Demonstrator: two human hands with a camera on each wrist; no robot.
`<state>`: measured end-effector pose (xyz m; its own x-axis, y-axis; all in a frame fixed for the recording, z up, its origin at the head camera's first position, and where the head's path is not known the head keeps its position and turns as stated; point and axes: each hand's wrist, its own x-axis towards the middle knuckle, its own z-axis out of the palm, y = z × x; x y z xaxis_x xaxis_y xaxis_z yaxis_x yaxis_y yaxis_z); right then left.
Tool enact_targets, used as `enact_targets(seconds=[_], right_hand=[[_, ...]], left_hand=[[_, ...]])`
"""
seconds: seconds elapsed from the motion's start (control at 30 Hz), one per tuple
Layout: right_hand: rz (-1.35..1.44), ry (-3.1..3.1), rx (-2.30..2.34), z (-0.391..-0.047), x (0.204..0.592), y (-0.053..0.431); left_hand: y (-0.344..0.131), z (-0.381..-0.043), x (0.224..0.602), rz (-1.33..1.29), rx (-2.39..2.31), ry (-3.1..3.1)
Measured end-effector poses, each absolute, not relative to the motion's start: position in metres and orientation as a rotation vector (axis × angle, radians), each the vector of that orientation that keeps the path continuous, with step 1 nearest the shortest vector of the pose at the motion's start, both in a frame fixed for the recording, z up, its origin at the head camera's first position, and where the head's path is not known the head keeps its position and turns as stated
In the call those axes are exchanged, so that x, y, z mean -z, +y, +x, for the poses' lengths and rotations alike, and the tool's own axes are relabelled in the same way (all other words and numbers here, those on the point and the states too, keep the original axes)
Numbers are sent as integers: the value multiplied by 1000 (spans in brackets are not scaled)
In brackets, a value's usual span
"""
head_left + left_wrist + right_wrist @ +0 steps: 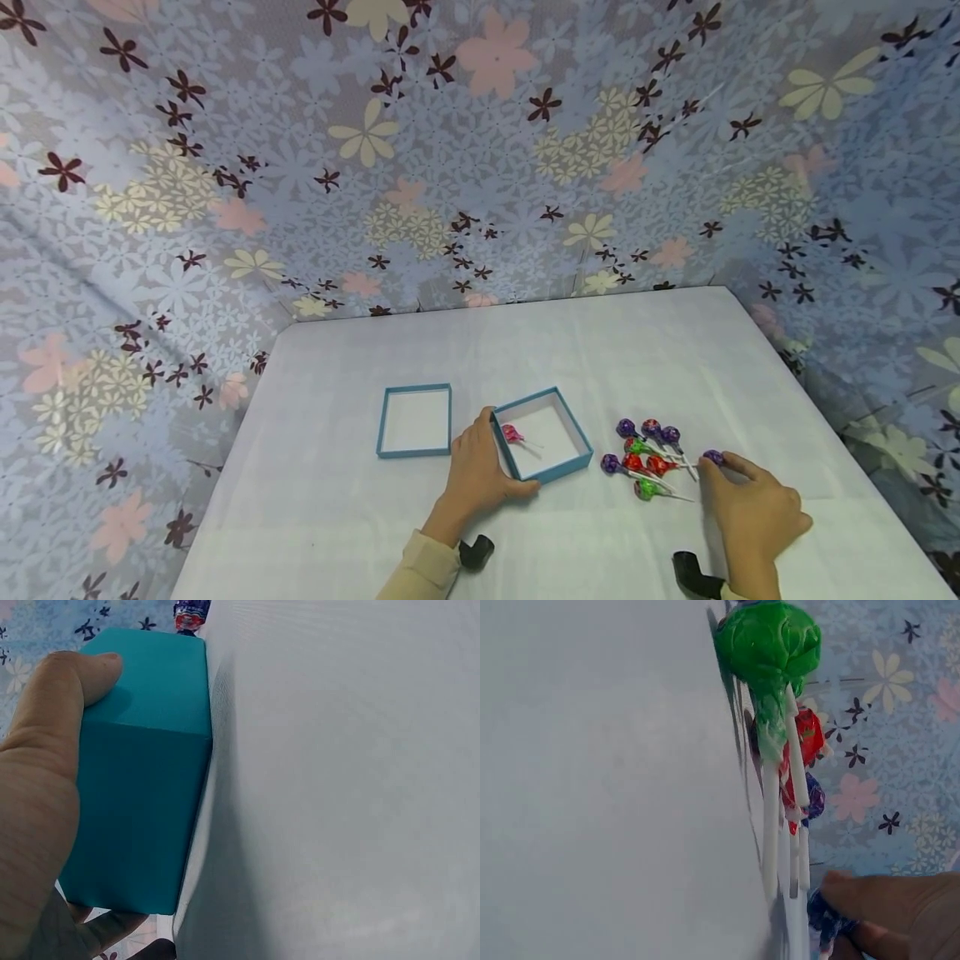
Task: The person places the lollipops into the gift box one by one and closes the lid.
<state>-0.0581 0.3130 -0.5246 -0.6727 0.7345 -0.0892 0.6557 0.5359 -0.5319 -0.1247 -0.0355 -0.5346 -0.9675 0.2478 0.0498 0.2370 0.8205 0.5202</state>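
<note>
My left hand (476, 467) grips the near-left corner of a blue square box (566, 468), thumb on its front wall and fingers along its left side. Inside the box, on the white bottom, lies one pink-wrapped lollipop (512, 433). The left wrist view shows the thumb pressed on the teal outer side (142, 810). At the right, my right hand (757, 512) pinches a purple-wrapped lollipop (713, 457) by its head between thumb and fingers. Just left of that hand is a loose pile of lollipops with green (769, 641), red (662, 466) and purple (611, 463) wrappers.
A matching blue-rimmed lid (415, 454) lies to the left of the box, white inside facing up. Everything stands on a white-covered table (322, 500). Floral cloth (450, 167) hangs behind the table and at its sides.
</note>
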Motion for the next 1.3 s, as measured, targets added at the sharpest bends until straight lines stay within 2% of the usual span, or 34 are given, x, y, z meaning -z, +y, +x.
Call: enact_targets(seconds=[0.7,1.3], right_hand=[[-766,-2416,-911,-95,470,261],[-423,-2396,-1010,-118,467,197]], left_hand=[[-43,-123,534,373,-889,2985],[-39,-125,532,416,-834,2990]])
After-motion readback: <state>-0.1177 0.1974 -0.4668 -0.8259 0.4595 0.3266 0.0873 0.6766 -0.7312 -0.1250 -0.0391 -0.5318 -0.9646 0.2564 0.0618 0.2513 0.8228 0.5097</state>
